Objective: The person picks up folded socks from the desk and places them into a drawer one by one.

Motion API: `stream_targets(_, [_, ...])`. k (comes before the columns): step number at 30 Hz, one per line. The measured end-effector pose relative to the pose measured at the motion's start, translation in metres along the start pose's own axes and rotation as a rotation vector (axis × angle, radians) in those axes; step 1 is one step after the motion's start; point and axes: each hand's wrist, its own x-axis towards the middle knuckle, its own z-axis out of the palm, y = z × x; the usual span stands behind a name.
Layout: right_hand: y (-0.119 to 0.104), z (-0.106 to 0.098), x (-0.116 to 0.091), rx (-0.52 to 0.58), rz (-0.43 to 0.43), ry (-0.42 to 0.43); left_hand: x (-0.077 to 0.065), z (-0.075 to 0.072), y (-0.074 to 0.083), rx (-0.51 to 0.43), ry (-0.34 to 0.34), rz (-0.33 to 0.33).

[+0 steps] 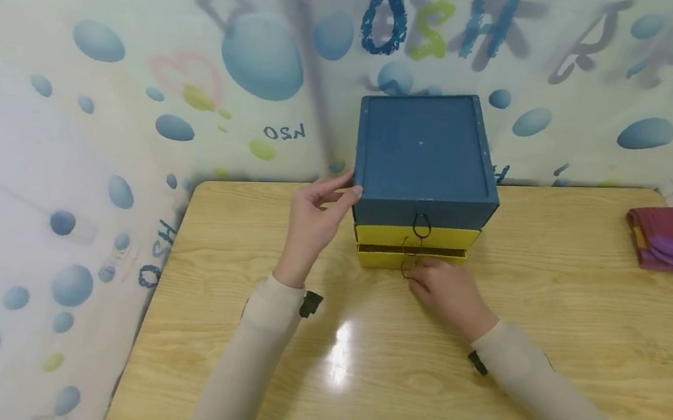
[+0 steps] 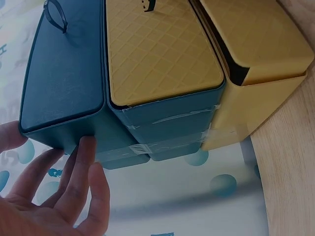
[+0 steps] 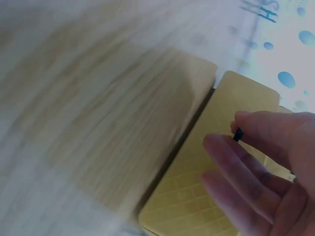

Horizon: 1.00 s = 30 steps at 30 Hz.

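Note:
A stack of drawer boxes (image 1: 425, 151) stands against the wall, with a blue top and yellow drawer fronts below. My left hand (image 1: 313, 225) rests its fingertips on the left side of the blue top unit (image 2: 64, 73), fingers mostly straight. At the bottom, the yellow drawer (image 1: 378, 259) is pulled out slightly, leaving a dark gap above its front. With thumb and fingertips, my right hand (image 1: 450, 294) pinches the black loop pull (image 3: 238, 134) of that drawer. The middle drawer's yellow quilted front (image 2: 162, 54) is closed, and the top drawer carries another black loop (image 1: 421, 225).
A folded maroon and purple cloth item (image 1: 665, 238) lies at the table's right end. The wooden table (image 1: 412, 407) reaches the patterned wall (image 1: 243, 139) behind the stack and along the left. Clear tape (image 2: 167, 142) runs along the stack's side.

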Motion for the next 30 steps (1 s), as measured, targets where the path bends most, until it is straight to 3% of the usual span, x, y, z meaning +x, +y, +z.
stream_targets(10, [-0.020,-0.008,-0.024,0.028,-0.004,-0.022,0.000,-0.002,0.002,0.012,0.015,-0.007])
stream_targets(20, [-0.042,-0.011,-0.052,0.000,-0.069,-0.028,-0.003,-0.008,-0.002,0.007,0.036,-0.038])
stream_targets(30, [-0.062,-0.008,-0.087,-0.060,-0.152,0.058,0.000,0.001,-0.001,-0.009,0.000,-0.010])
